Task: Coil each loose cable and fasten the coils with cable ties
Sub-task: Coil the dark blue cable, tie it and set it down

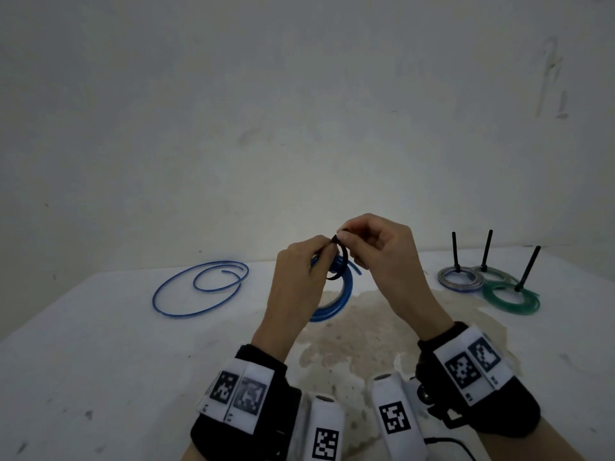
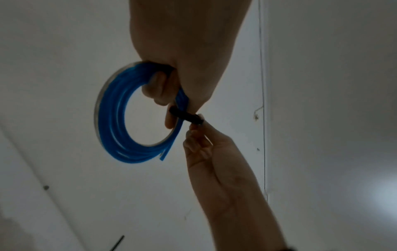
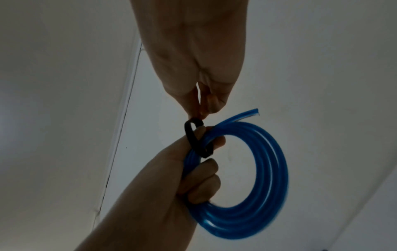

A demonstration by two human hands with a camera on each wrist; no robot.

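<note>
From the head view, both hands are raised above the table [image 1: 100, 344], close together. The left hand [image 1: 296, 281] has its fingers curled round a blue coil [image 1: 336, 294], and the right hand [image 1: 376, 247] pinches a black tie [image 1: 342, 257] looped about the coil's upper part. A loose blue cable [image 1: 199, 289] lies in wide loops on the table to the left; three tied coils [image 1: 489, 284] with black tie ends standing up lie to the right. From the left wrist, the left hand [image 2: 184, 68] grips the coil [image 2: 114, 129] at its top, and the right hand [image 2: 206, 149] pinches the tie [image 2: 185, 116] just beside that grip. From the right wrist, the right hand [image 3: 199, 68] nips the top of the tie [image 3: 193, 139] between thumb and finger; the left hand [image 3: 171, 191] is clenched on the coil [image 3: 272, 169], whose cut end juts up beside the tie.
</note>
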